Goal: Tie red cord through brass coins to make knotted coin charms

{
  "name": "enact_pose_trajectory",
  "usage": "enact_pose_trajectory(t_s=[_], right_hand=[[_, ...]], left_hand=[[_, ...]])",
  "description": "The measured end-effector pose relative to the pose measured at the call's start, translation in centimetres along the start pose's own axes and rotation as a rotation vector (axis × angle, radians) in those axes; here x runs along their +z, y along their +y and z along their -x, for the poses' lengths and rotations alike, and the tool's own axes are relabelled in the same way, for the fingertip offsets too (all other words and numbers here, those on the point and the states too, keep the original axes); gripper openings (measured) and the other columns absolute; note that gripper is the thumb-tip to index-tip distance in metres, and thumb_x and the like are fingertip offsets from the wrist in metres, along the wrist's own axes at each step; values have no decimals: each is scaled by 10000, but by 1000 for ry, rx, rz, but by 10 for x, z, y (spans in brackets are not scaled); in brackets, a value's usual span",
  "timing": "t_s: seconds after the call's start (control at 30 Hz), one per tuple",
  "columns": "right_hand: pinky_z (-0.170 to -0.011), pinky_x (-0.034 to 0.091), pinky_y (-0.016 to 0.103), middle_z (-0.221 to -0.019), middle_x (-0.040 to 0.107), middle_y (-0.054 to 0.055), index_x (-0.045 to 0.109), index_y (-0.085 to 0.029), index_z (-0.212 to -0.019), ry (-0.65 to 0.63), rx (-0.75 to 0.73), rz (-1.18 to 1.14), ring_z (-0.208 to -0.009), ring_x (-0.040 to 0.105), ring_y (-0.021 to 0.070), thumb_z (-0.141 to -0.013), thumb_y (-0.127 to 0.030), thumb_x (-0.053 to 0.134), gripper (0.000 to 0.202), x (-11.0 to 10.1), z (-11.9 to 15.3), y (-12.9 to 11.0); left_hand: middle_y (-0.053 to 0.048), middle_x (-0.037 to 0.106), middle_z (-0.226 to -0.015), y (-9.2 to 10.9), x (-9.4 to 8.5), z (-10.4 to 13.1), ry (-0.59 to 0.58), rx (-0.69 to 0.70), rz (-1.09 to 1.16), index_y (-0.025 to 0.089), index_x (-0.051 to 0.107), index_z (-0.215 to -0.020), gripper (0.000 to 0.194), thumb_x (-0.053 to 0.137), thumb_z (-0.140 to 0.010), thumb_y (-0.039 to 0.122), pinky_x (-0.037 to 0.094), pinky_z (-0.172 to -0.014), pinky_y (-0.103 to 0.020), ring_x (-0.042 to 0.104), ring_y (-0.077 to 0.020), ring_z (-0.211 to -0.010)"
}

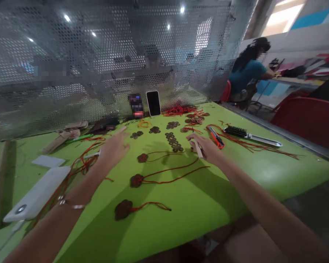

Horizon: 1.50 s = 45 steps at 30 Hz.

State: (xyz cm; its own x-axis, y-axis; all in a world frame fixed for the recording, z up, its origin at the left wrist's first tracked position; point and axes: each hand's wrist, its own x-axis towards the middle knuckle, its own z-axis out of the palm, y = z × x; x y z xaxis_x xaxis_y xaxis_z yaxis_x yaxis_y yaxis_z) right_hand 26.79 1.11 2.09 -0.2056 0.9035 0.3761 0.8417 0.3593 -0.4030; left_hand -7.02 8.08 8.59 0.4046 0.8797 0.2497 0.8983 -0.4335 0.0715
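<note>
My left hand (115, 146) is over the left part of the green table, blurred. Its fingers are stretched out and apart, holding nothing that I can see. My right hand (204, 147) is bent with its fingers drawn together, right of a row of overlapping coins (174, 142). Something dark shows at its fingertips, too small to name. Between my hands lie small clusters of coins (154, 129). Nearer me are three flower-shaped coin knots with red cords: a far one (143, 157), a middle one (137, 180) and a near one (123, 210).
A phone (153, 103) leans against the perforated metal screen (98, 73). Red cords (179, 110) are heaped behind the coins. A utility knife (216, 137) and a hairbrush (252, 136) lie right. A white power bank (38, 193) is at left. Another person (248, 73) sits beyond.
</note>
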Motion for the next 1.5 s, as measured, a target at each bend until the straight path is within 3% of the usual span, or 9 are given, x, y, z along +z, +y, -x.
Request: enact_pose_trajectory(t_s=[0.1, 0.23, 0.37, 0.6, 0.9, 0.97, 1.03, 1.27, 1.5], right_hand=[[-850, 445, 333, -1107, 618, 118, 502, -190, -1113, -66, 5, 79, -981, 602, 232, -896, -274, 454, 238, 2, -35, 24], [-689, 471, 333, -881, 675, 149, 533, -133, -1049, -89, 133, 129, -741, 646, 249, -875, -298, 497, 243, 15, -65, 54], [-678, 463, 371, -744, 668, 134, 552, -125, -963, -14, 237, 124, -679, 637, 265, -833, -289, 554, 209, 18, -66, 70], [-687, 504, 368, -875, 615, 90, 445, -189, -1129, 254, 199, -179, -756, 618, 203, -951, -443, 265, 359, -12, -44, 28], [-589, 501, 216, -838, 649, 21, 543, -243, -991, -18, 113, -750, -729, 625, 133, -887, -296, 507, 122, 7, 86, -126], [-650, 513, 253, -914, 661, 32, 545, -247, -1038, -274, 15, -711, -783, 634, 156, -863, -334, 540, 195, 15, 104, -130], [-685, 514, 273, -946, 657, 37, 529, -253, -1073, -357, 25, -703, -815, 632, 163, -881, -328, 515, 207, 16, 112, -121], [-603, 493, 229, -830, 611, 23, 563, -250, -942, 126, 262, -618, -726, 608, 141, -830, -202, 588, 124, 3, 99, -93], [-453, 419, 184, -657, 559, -16, 534, -222, -795, 50, 313, -613, -536, 520, 97, -780, -175, 625, 103, 10, 101, -101]], left_hand=[[-68, 623, -1180, 30, 8, 52, -113, 295, 105, 188, 604, -1109, 291, 477, -852, 238, 435, -964, -378, 566, -213, -1091], [-40, 684, -1046, 56, 9, 120, 4, 736, 255, 198, 600, -1087, 292, 406, -881, 124, 507, -836, -292, 620, -152, -958], [-34, 699, -921, 39, 12, 152, 73, 769, 143, 190, 615, -1053, 339, 310, -927, 111, 522, -716, -249, 633, -142, -818], [-28, 690, -866, 25, 28, 138, 102, 614, 122, 203, 642, -980, 287, 374, -913, 125, 557, -684, -262, 645, -146, -772], [-83, 670, -1072, 61, 25, 129, 40, 824, 157, 124, 574, -1129, 329, 352, -887, 94, 520, -868, -331, 606, -186, -985], [-77, 681, -1015, 62, 28, 128, 49, 813, 186, 126, 584, -1093, 292, 375, -892, 89, 531, -831, -323, 617, -177, -928], [-62, 684, -931, 63, 32, 126, 46, 803, 202, 128, 608, -1001, 228, 423, -879, 73, 544, -762, -318, 624, -172, -839], [-21, 606, -642, 85, 44, 107, 49, 729, 137, 140, 616, -737, 171, 492, -853, 120, 482, -503, -302, 556, -173, -577], [-49, 672, -877, 96, 39, 103, 97, 829, 155, 141, 608, -1027, 265, 394, -888, 71, 487, -623, -300, 596, -174, -736]])
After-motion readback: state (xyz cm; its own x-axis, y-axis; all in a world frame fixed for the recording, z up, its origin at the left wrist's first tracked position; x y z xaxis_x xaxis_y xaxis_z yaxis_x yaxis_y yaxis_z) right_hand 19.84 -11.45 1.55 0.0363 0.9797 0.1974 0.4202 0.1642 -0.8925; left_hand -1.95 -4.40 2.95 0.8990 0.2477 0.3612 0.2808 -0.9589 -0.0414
